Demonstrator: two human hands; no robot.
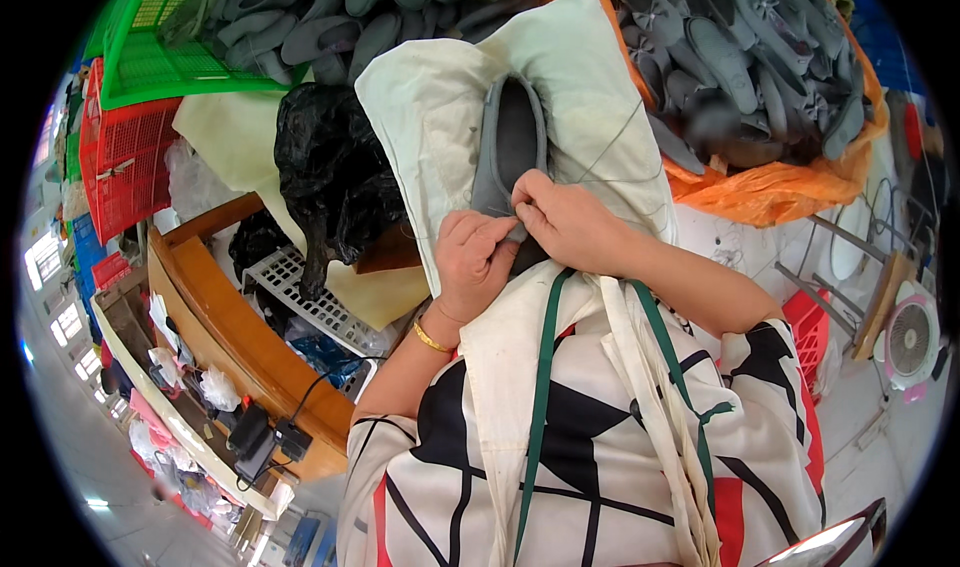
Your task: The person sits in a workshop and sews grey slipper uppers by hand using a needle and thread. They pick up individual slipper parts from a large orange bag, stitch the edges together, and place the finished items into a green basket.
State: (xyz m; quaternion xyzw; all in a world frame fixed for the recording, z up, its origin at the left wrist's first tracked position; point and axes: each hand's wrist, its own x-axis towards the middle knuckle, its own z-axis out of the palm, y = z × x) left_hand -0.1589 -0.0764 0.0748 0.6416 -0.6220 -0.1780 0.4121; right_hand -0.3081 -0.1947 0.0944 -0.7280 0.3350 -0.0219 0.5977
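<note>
A grey slipper [508,145] lies on a pale cloth [440,97] spread over my lap. My left hand [470,265], with a gold bangle at the wrist, is closed around the slipper's near end. My right hand [566,219] pinches the slipper's edge just beside it, fingers closed. A thin thread [612,139] runs from the slipper area up across the cloth to the right. The slipper's near end is hidden under both hands.
Heaps of grey slippers lie at the top centre [350,7] and on an orange sheet [780,192] at the upper right. A black plastic bag [335,172], green [150,57] and red [120,157] crates and a wooden frame [230,317] stand left. A small fan [908,339] sits right.
</note>
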